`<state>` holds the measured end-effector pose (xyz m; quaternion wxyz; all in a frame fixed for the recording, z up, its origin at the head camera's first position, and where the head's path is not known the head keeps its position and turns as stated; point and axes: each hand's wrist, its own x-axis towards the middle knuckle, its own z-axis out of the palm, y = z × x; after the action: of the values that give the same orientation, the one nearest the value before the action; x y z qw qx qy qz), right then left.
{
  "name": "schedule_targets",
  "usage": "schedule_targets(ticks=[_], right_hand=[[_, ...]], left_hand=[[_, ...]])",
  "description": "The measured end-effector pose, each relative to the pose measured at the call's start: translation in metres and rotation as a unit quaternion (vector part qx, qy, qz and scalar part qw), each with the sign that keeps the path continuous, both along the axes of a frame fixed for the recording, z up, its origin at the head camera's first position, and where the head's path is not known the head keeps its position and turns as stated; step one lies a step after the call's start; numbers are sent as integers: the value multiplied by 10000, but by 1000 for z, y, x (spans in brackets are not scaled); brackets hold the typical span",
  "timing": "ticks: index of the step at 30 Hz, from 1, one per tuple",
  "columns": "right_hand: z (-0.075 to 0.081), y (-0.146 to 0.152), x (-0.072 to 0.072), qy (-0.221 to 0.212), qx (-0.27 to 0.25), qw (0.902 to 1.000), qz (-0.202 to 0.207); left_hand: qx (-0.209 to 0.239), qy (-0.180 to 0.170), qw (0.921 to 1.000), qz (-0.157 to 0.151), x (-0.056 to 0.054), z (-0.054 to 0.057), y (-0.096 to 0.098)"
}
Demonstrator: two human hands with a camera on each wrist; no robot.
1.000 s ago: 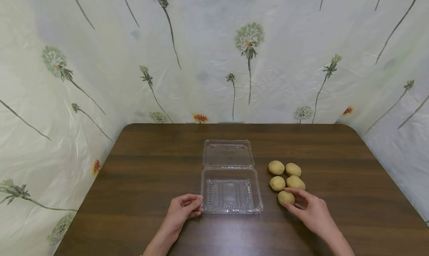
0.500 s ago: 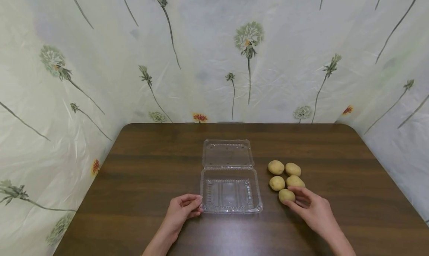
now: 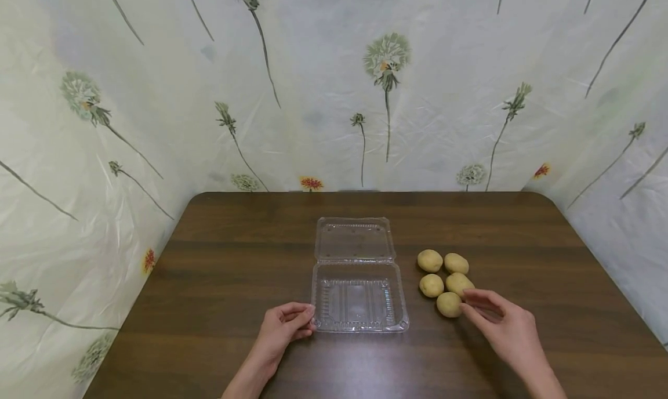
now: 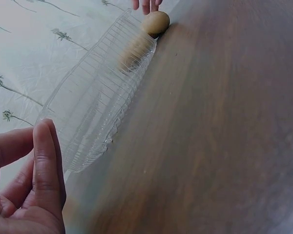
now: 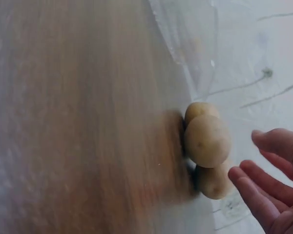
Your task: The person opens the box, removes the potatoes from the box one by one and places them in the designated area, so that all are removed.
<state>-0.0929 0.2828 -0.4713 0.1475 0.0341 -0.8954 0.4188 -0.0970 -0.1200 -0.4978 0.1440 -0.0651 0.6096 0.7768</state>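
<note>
A clear plastic clamshell container (image 3: 360, 306) lies on the table, its lid (image 3: 355, 239) folded back flat behind the base. At the base's front left corner my left hand (image 3: 284, 329) pinches the rim between thumb and fingers; the left wrist view shows the container's ribbed side (image 4: 97, 92) stretching away from these fingers. Several potatoes are grouped right of the container, the nearest potato (image 3: 449, 305) in front of the others. Just to the right of that potato is my right hand (image 3: 506, 326), thumb and fingers apart. In the right wrist view, a gap shows between its fingers and the potatoes (image 5: 207, 141).
The dark wooden table (image 3: 235, 260) has rounded far corners. Behind it and along both sides hangs a pale sheet (image 3: 313, 97) printed with dandelions and small red flowers.
My right hand has let go of the nearest potato and drawn off to the right. That potato now sits slightly farther back, against the group. My left hand stays at the container corner.
</note>
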Motion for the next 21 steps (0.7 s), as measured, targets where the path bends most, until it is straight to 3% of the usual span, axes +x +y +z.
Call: schedule_targets(ticks=[4, 14, 21], right_hand=[[2, -6, 6, 77, 4, 9999, -85], [-3, -41, 17, -202, -190, 9971, 711], [-3, -49, 13, -132, -203, 9957, 895]], left_hand=[[7, 48, 10000, 30, 0, 3, 0], [-28, 19, 10000, 37, -2, 3, -3], [-84, 53, 9999, 90, -3, 2, -4]])
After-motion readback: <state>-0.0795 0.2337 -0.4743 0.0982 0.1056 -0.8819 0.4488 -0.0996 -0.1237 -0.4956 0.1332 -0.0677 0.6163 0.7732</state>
